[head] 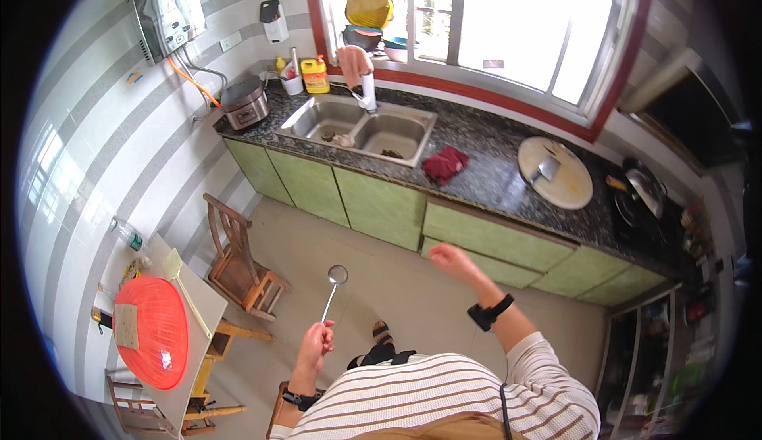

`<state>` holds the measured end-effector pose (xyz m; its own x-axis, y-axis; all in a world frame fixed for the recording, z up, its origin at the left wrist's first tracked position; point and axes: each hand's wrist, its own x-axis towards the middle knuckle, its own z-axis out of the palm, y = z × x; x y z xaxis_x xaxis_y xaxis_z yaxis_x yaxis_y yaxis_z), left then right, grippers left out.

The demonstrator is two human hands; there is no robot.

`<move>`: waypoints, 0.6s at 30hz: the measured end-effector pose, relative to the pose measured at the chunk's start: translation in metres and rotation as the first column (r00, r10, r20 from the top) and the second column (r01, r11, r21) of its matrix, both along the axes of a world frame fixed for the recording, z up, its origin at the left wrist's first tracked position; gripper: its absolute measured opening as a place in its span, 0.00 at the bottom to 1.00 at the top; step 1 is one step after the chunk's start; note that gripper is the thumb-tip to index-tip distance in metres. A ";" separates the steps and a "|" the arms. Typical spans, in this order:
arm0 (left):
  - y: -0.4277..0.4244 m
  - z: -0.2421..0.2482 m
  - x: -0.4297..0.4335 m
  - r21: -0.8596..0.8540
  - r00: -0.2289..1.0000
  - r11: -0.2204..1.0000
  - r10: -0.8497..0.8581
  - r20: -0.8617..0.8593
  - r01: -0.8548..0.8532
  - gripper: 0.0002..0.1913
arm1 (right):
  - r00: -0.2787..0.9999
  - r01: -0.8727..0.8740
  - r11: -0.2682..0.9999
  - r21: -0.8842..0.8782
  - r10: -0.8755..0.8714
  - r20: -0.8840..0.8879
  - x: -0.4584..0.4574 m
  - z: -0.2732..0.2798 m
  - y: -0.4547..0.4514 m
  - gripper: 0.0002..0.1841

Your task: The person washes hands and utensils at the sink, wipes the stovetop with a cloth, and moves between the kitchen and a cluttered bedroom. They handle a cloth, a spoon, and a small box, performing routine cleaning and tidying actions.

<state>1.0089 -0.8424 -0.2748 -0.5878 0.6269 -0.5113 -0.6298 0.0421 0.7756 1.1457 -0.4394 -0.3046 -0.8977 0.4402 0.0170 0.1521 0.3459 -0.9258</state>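
Note:
My left hand (pixel 315 342) grips the end of a metal ladle's handle. The ladle (pixel 337 274) points away from me, with its round bowl over the tiled floor. My right hand (pixel 455 262) is raised in front of the green lower cabinets (pixel 381 208), fingers curled in, and no object shows in it. Ahead is a dark speckled stone countertop (pixel 482 142). It holds a double-bowl stainless steel sink (pixel 390 133), a dark red cloth (pixel 445 164) and a round cutting board (pixel 571 187) with a cleaver (pixel 547 168) lying on it.
To the left, a table (pixel 205 315) carries a red mesh food cover (pixel 158 333) and a fly swatter (pixel 189 294). A wooden chair (pixel 238 267) stands between table and counter. A wok (pixel 646 193) sits on the right; a rice cooker (pixel 245 104) is at the counter's left end.

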 end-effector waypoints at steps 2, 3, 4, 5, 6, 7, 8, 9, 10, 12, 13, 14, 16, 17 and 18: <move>0.032 0.021 -0.063 0.001 0.998 1.000 0.023 -0.057 -0.023 0.16 | 0.985 -0.141 0.990 -0.015 0.141 0.100 -0.055 0.023 -0.011 0.12; 0.047 0.035 -0.098 0.040 0.996 0.999 0.018 -0.089 -0.015 0.16 | 0.981 -0.165 0.986 -0.020 0.166 0.104 -0.078 0.037 -0.008 0.12; 0.064 0.049 -0.132 0.060 0.994 0.998 0.018 -0.107 -0.011 0.17 | 0.975 -0.189 0.982 -0.026 0.190 0.112 -0.097 0.051 -0.001 0.12; 0.080 0.062 -0.163 0.070 0.993 0.997 0.016 -0.121 -0.008 0.17 | 0.969 -0.224 0.974 -0.044 0.227 0.095 -0.115 0.062 0.004 0.12; 0.098 0.075 -0.196 0.096 0.989 0.995 0.008 -0.147 0.006 0.17 | 0.965 -0.220 0.969 -0.108 0.233 0.121 -0.135 0.074 0.017 0.12; 0.117 0.086 -0.228 0.120 0.984 0.992 -0.002 -0.176 0.024 0.17 | 0.967 -0.209 0.967 -0.146 0.227 0.120 -0.154 0.085 0.032 0.12; 0.138 0.095 -0.258 0.151 0.993 0.988 -0.001 -0.115 0.019 0.16 | 0.968 -0.207 0.961 -0.186 0.229 0.105 -0.173 0.095 0.049 0.13; 0.160 0.101 -0.288 0.183 0.999 0.983 -0.002 -0.053 0.012 0.16 | 0.968 -0.183 0.955 -0.234 0.217 0.128 -0.194 0.103 0.066 0.13; 0.180 0.104 -0.316 0.226 1.000 0.974 -0.012 -0.012 0.014 0.15 | 0.971 -0.212 0.941 -0.263 0.233 0.052 -0.214 0.108 0.084 0.13; 0.225 0.102 -0.368 0.240 0.999 0.971 -0.023 0.038 0.013 0.14 | 0.970 -0.238 0.907 -0.348 0.238 -0.042 -0.264 0.113 0.123 0.14; 0.248 0.097 -0.392 0.256 0.999 0.966 -0.031 0.034 0.021 0.13 | 0.970 -0.243 0.914 -0.324 0.233 -0.070 -0.290 0.113 0.143 0.15; 0.272 0.091 -0.416 0.258 0.992 0.966 -0.051 0.111 0.021 0.13 | 0.974 -0.225 0.903 -0.365 0.207 -0.088 -0.323 0.112 0.164 0.15; 0.312 0.076 -0.457 0.247 0.972 0.969 -0.084 0.220 0.028 0.13 | 0.975 -0.212 0.888 -0.409 0.164 -0.150 -0.385 0.104 0.197 0.17; 0.331 0.071 -0.476 0.256 0.952 0.966 -0.106 0.286 0.031 0.12 | 0.968 -0.223 0.892 -0.393 0.155 -0.199 -0.417 0.100 0.214 0.18; 0.350 0.067 -0.497 0.256 0.933 0.966 -0.122 0.338 0.034 0.12 | 0.981 -0.173 0.926 -0.335 0.131 -0.143 -0.452 0.095 0.230 0.23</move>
